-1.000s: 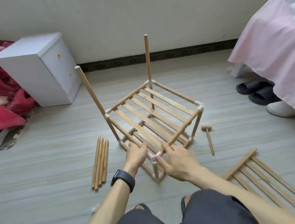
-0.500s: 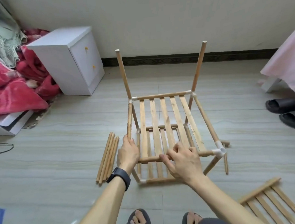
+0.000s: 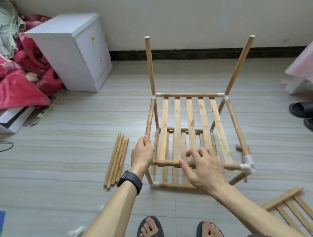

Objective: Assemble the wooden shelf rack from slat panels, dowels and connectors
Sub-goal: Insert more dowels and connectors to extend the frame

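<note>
While my left hand [image 3: 142,154] grips the near end of the side dowel [image 3: 149,118], thumb laid along it, my right hand [image 3: 204,170] lies loose over the front rail [image 3: 231,166]. Its thumb is against the wood; its fingers, blurred, are bent and lifted off the slats, holding nothing. Whether the corner under my left palm is capped I cannot tell. The rail and side dowel look unjoined there, so I judge that corner to be the step in hand.

The rack [image 3: 177,126] stands on the floor at the centre of the frame, about half built by my reckoning. Two slat tiers are in, one above the other, with short legs between them. At the back corners two posts [image 3: 149,65] rise toward the top of the frame, ready for another tier. The connector [image 3: 248,165] at the near right corner shows an empty socket, and no post stands at either front corner.

Just left of my left hand lie spare dowels [image 3: 116,159], side by side and touching. At lower right another panel [image 3: 283,198] lies flat, partly out of frame. A white piece [image 3: 75,234], likely a loose connector, lies at lower left. Left to do, I think: close this corner, set the front posts, then seat that panel on top.
</note>
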